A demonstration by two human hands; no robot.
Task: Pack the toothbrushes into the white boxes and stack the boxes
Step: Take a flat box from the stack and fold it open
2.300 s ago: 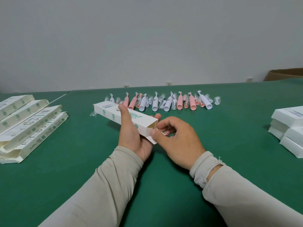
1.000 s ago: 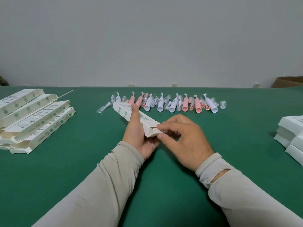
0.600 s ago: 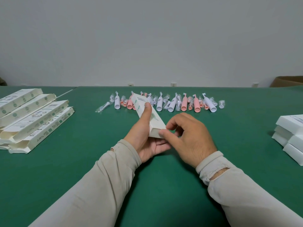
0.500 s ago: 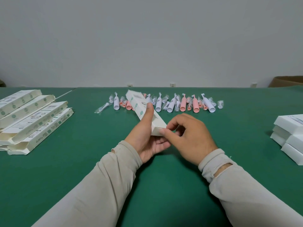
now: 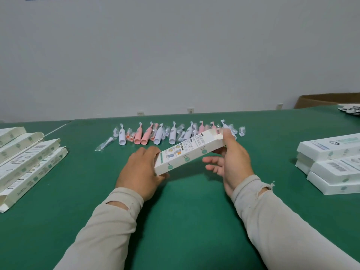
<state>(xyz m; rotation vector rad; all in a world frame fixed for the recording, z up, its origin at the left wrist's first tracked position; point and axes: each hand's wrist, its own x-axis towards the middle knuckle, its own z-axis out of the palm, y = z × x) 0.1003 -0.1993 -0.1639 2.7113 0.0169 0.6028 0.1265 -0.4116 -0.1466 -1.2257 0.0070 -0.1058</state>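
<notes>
Fingers (image 5: 227, 134) of the right hand (image 5: 233, 158) pinch the far, raised end of the box (image 5: 188, 151); the left hand (image 5: 140, 172) clasps its near, lower end. Head view only: the box is held clear above the green surface (image 5: 185, 211), long axis running from lower left up to right. Finished boxes (image 5: 331, 162) are stacked well apart to the right, so the right hand is nearer them. Toothbrushes (image 5: 171, 133) lie in a row just beyond. Flat cartons (image 5: 29, 160) wait at left.
</notes>
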